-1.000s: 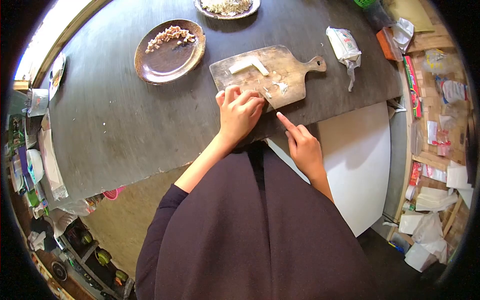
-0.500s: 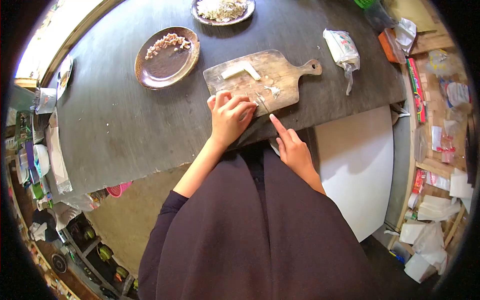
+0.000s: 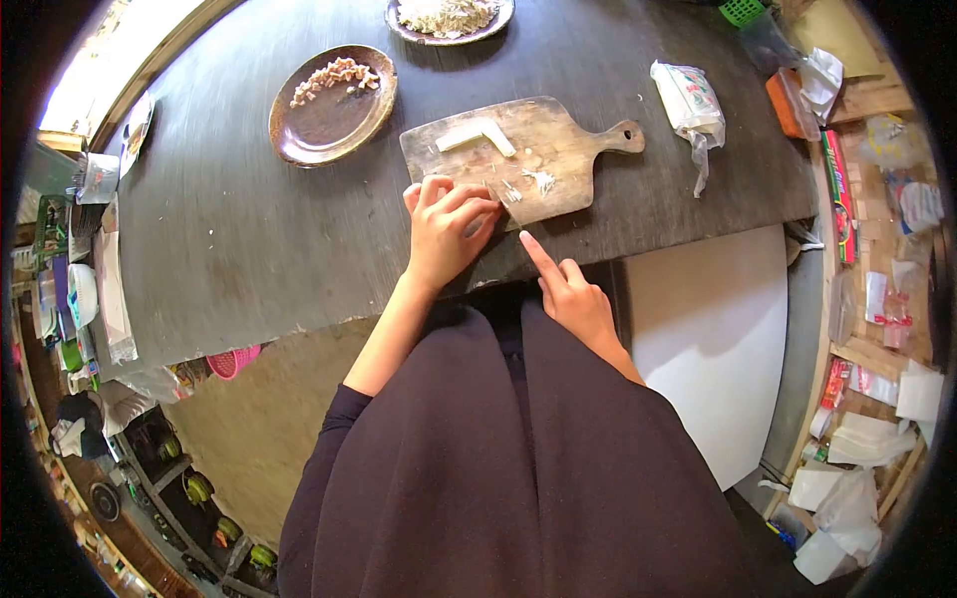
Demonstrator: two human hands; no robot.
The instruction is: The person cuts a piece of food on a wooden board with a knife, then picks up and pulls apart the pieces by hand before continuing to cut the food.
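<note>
A worn wooden cutting board (image 3: 568, 164) lies near the table's front edge. On it are two pale white sticks (image 3: 474, 135) meeting at an angle, and a small pile of thin white slivers (image 3: 539, 180). My left hand (image 3: 446, 224) rests at the board's lower left with curled fingers, pressed on a small piece they mostly hide. My right hand (image 3: 578, 304) is closed on a knife, index finger stretched along it. The thin blade (image 3: 506, 207) lies over the board's front edge, beside my left fingertips; the handle is hidden in my palm.
A brown plate (image 3: 324, 135) with small diced pieces stands at the back left, and a plate of pale shreds (image 3: 449, 40) behind the board. A white plastic packet (image 3: 688, 105) lies right of the board's handle. Cluttered shelves flank both sides.
Both hands have shifted slightly left, with the knife now more to the left along the board's front edge. More slivers show beside the blade.
</note>
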